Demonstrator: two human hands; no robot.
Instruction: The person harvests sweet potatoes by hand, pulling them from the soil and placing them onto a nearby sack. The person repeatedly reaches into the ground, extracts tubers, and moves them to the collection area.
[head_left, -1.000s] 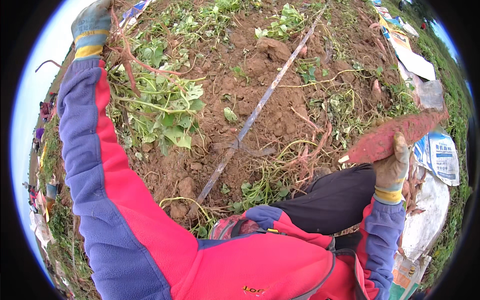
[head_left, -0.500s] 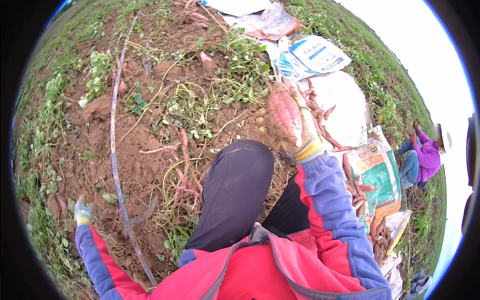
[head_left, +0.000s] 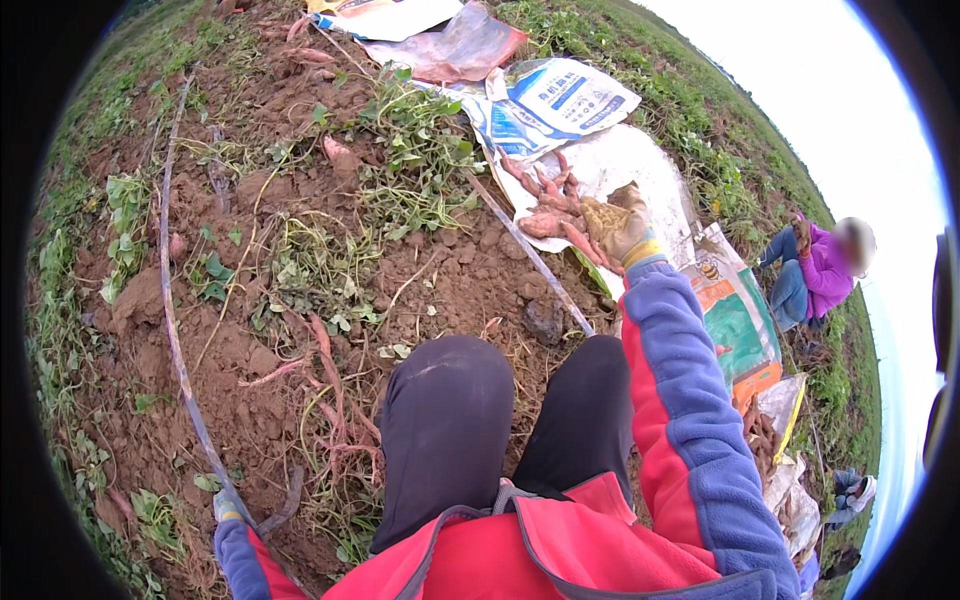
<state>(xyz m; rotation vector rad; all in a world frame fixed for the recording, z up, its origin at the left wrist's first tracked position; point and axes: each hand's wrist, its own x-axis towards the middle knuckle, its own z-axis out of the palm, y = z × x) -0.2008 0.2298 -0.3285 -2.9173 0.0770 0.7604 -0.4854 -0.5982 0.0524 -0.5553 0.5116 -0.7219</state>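
My right hand (head_left: 622, 225), in a muddy glove with a yellow-striped cuff, hovers at the edge of a white sack (head_left: 640, 165). Its fingers are apart and I see nothing held in them. Close beside them lies a pile of reddish sweet potatoes (head_left: 550, 200), with a thick pale-pink sweet potato (head_left: 541, 225) at its near side. Low on the left, my gloved left hand (head_left: 228, 506) is next to a long thin hose (head_left: 178, 340) on the soil. Its fingers are mostly hidden, so their grip is unclear.
Dug-up sweet potatoes (head_left: 330, 375) with roots lie left of my knees. Wilted vines (head_left: 420, 150) cover some soil. A blue-and-white sack (head_left: 560, 100) and a green-and-orange sack (head_left: 735, 330) line the right side. A person in purple (head_left: 830, 280) squats beyond; another thin hose (head_left: 530, 255) runs ahead.
My right hand has let go of the large sweet potato onto the pile at the white sack. My left hand has moved right and down to the hose. The view has shifted.
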